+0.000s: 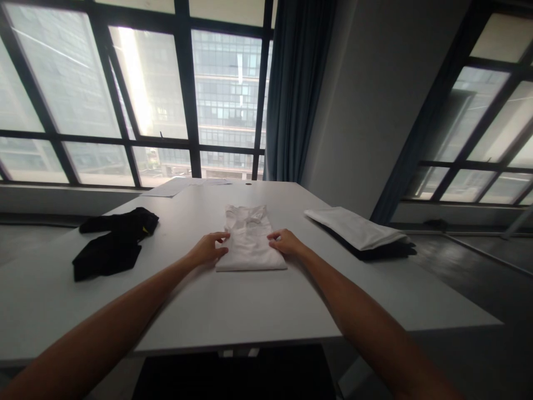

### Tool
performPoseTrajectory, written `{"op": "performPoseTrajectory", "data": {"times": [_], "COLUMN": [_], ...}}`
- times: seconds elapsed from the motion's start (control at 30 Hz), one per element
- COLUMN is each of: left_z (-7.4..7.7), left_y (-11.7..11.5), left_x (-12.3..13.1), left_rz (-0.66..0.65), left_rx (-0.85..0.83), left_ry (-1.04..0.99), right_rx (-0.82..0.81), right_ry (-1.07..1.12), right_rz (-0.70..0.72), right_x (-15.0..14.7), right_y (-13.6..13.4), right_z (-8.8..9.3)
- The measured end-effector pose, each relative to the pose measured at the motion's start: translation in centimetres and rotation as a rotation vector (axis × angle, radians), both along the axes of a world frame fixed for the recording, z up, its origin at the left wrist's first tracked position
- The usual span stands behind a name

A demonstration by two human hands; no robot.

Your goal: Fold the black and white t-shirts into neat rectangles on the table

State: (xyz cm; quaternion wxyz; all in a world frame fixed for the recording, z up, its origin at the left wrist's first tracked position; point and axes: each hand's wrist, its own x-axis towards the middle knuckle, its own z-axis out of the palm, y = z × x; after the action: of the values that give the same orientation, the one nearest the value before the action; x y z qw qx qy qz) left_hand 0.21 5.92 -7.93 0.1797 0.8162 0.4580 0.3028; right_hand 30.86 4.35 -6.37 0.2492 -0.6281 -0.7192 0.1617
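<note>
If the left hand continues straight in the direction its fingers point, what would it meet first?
Most likely the folded white garment; the left hand is at its left edge, though actual contact is unclear.

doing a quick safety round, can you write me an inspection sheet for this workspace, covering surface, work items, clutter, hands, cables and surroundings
surface: white table, with a dark round spot near its far edge
work items: folded white garment, lying flat, some wrinkles on top
clutter: crumpled black cloth at left; folded white cloth over black fabric at right; papers at the far end
hands: left hand and right hand at the garment's side edges; right fingers' grip unclear
cables: nothing seen for certain
surroundings: large windows, dark curtain
</note>
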Motion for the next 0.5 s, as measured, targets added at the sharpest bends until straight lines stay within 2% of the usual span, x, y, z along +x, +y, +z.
{"op": "performPoseTrajectory", "data": {"times": [0.13,0.2,0.3,0.37,0.43,0.5], "left_z": [0.6,0.5,0.0,-0.4,-0.5,-0.4], "left_y": [-0.3,-0.2,-0.1,-0.3,-0.7,-1.4], "left_x": [0.0,-0.1,-0.1,0.1,0.6,1.1], "left_rz": [-0.129,-0.091,0.037,0.060,-0.031,-0.161], "left_rx": [0.198,0.160,0.004,0.029,0.128,0.151], "left_ry": [-0.133,-0.087,0.069,0.130,0.163,0.236], "right_rx": [0.132,0.172,0.063,0.024,0.045,0.020], "right_ry": [0.060,0.051,-0.093,-0.176,-0.194,-0.216], "right_rz": [0.001,-0.013,-0.059,-0.077,-0.051,0.044], "right_x": [0.5,0.9,1.1,0.8,0.1,-0.6], "right_y": [-0.1,-0.4,-0.7,-0.8,-0.8,-0.9], "right_z": [0.9,1.3,1.4,1.1,0.7,0.4]}}
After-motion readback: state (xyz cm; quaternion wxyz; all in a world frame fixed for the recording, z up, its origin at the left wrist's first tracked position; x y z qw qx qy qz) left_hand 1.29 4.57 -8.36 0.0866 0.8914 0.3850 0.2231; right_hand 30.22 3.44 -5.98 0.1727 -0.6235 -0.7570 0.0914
